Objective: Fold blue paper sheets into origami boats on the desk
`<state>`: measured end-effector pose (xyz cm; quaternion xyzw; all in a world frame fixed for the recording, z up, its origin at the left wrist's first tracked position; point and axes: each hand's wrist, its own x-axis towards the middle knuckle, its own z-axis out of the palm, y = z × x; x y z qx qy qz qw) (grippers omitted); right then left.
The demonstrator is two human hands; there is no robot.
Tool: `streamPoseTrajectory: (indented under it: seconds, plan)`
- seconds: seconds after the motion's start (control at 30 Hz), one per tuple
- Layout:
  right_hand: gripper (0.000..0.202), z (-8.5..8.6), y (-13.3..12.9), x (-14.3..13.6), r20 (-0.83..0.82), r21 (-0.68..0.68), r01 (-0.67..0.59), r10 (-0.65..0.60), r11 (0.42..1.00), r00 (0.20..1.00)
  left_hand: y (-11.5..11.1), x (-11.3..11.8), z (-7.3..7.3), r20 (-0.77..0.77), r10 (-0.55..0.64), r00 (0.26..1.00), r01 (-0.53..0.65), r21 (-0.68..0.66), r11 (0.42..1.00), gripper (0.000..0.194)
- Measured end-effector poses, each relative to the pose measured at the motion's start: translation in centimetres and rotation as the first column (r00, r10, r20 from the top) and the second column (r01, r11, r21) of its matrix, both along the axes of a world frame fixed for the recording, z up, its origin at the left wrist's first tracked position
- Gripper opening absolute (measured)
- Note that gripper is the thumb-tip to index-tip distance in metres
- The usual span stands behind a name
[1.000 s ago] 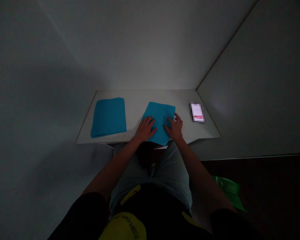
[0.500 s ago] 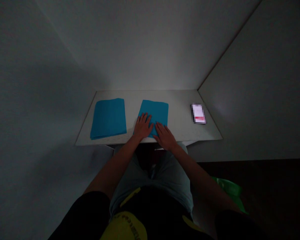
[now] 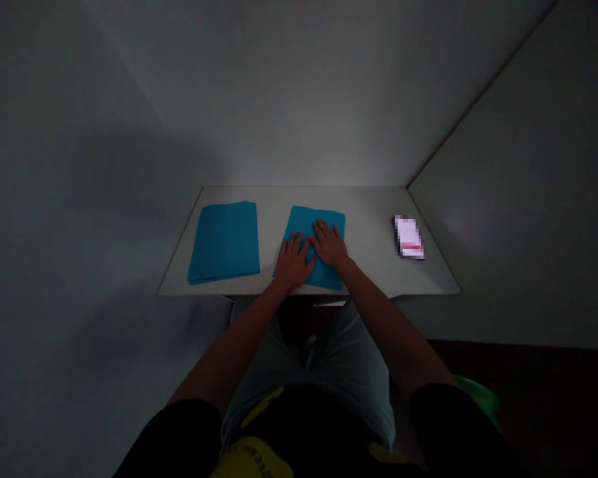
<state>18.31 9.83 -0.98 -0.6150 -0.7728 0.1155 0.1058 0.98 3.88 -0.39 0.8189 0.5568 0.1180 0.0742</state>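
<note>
A blue sheet [image 3: 329,276], which looks like folded cloth or paper, lies flat near the middle of the white table. My left hand [image 3: 294,261] rests on its left part, fingers spread and pointing away from me. On the sheet's upper right part lies my right hand [image 3: 331,245], palm down with the fingers stretched out. The thumbs are close together. To the left is a stack of blue sheets [image 3: 224,240] of the same colour, with layered edges showing at its near side; neither hand touches it.
A phone [image 3: 409,238] with a lit, blurred screen lies at the table's right. White walls enclose the table [image 3: 369,272] at the back and sides. My legs are under its front edge. A green object [image 3: 481,397], partly hidden by my right arm, stands low at the right.
My right hand has slid away from me, from the sheet's near edge to its upper right part. My left hand stays on the left part. The camera view has shifted slightly.
</note>
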Motion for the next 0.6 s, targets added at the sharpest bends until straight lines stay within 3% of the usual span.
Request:
streamPoseTrajectory:
  seconds: [0.23,0.33,0.47,0.6]
  plan:
    - [0.080,-0.5,3.8,5.0,0.131,0.018,0.120,-0.121,0.993,0.984,-0.3,-0.1,0.3,-0.011,0.004,1.000,-0.004,0.001,1.000,0.076]
    - [0.079,-0.4,3.7,6.6,0.180,0.049,0.172,-0.178,0.984,0.967,-0.3,0.0,0.3,-0.002,0.008,1.000,-0.008,-0.012,1.000,0.078]
    - [0.078,-1.0,-1.1,6.9,0.131,0.178,0.026,-0.050,0.984,0.990,-0.2,0.2,0.4,0.005,0.015,1.000,-0.015,-0.028,0.999,0.077]
    - [0.072,-1.7,-7.7,6.6,0.103,0.157,0.003,-0.020,0.988,0.994,0.1,0.4,0.7,0.032,0.033,0.999,-0.030,-0.098,0.995,0.077]
